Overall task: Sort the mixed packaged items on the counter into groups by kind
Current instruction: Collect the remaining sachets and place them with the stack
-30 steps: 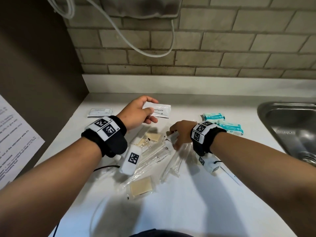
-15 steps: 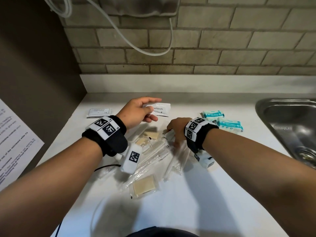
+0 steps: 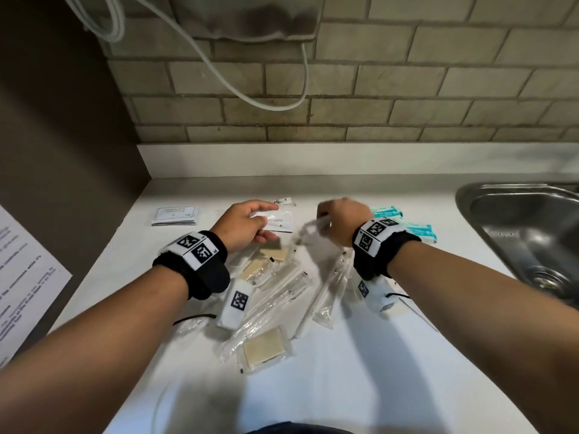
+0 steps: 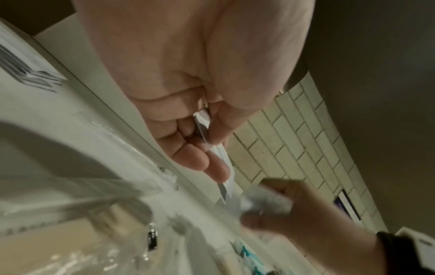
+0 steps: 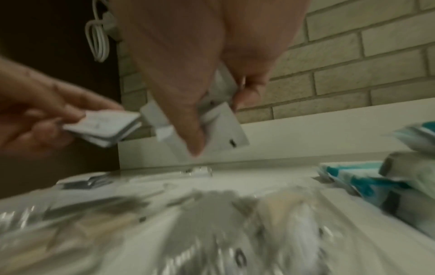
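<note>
My left hand [image 3: 250, 222] pinches a small stack of white toothpaste sachets [image 3: 279, 221] above the white counter [image 3: 344, 386]; the sachets [image 4: 212, 141] show edge-on between its thumb and fingers. My right hand [image 3: 338, 222] is lifted beside it, pinching another white sachet [image 5: 219, 119], blurred by motion, close to the left hand's stack [image 5: 105, 128]. Below both hands lies a heap of clear-wrapped toothbrushes [image 3: 282, 292] and tan pads in clear wrappers [image 3: 264, 349].
A pile of flat white packets [image 3: 175, 215] lies at the back left. Teal-and-white packs [image 3: 416, 228] sit behind my right wrist. A steel sink [image 3: 532, 233] is at the right. A printed sheet [image 3: 22, 283] hangs on the left wall.
My right hand has risen from the heap with a white sachet and moved up toward the left hand. The left hand stays holding its sachets.
</note>
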`<state>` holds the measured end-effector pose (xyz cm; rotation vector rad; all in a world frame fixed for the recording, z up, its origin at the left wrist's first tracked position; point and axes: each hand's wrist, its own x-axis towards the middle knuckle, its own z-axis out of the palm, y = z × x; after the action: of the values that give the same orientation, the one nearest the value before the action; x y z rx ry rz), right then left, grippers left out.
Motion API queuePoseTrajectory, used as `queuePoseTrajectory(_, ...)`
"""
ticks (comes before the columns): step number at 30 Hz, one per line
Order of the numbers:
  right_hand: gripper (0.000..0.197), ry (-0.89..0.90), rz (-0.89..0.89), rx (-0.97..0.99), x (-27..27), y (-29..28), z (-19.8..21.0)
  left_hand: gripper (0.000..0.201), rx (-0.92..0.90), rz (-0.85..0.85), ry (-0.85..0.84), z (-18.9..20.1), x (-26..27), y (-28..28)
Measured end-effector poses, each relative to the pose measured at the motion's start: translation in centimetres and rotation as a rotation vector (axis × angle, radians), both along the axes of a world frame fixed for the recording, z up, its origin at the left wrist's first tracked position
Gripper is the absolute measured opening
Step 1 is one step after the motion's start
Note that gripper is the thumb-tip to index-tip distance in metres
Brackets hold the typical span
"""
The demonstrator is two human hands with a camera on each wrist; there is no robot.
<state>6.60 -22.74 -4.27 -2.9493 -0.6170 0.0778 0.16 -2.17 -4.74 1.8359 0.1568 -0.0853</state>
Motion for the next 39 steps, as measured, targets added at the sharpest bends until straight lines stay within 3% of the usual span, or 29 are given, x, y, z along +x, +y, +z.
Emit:
queuePoseTrajectory(3,0.011,-0.223,-0.016,0.239,0.3,0.3,1.8,0.037,-0.005,-0.002,0.067,-0.2,-0.1,-0.4)
queuePoseTrajectory(6,0.008,-0.307,0.175,0.351,0.3,1.3,3.1,0.035,-0.091,-0.003,0.080,0.0,-0.3,-1.0)
queuePoseTrajectory(9,0.010,-0.323,0.360,0.338,-0.2,2.2,2.8,0.031,-0.175,0.016,0.030,0.6,0.2,-1.0)
queuePoseTrajectory(12,0.016,-0.242,0.412,0.352,-0.5,2.8,1.7,0.031,-0.247,0.013,-0.011,1.4,0.6,-0.6)
queuePoseTrajectory(16,0.027,-0.165,0.393,0.415,-0.4,2.9,1.4,0.025,-0.264,-0.028,-0.034,1.7,0.5,-0.1)
queuePoseTrajectory(21,0.031,-0.183,0.420,0.388,-0.3,2.9,1.6,0.040,-0.313,-0.003,-0.058,1.3,0.2,0.1)
queuePoseTrajectory(27,0.030,-0.098,0.419,0.409,-0.3,2.3,1.4,0.029,-0.239,-0.036,-0.049,0.6,0.3,0.1)
queuePoseTrajectory(34,0.035,-0.041,0.106,0.559,0.2,1.4,2.8,0.032,-0.218,-0.031,-0.041,0.0,0.0,0.9)
queuePoseTrajectory(39,0.038,0.162,0.089,0.593,0.4,1.9,2.4,0.032,-0.200,0.000,-0.014,-0.2,0.1,1.0)
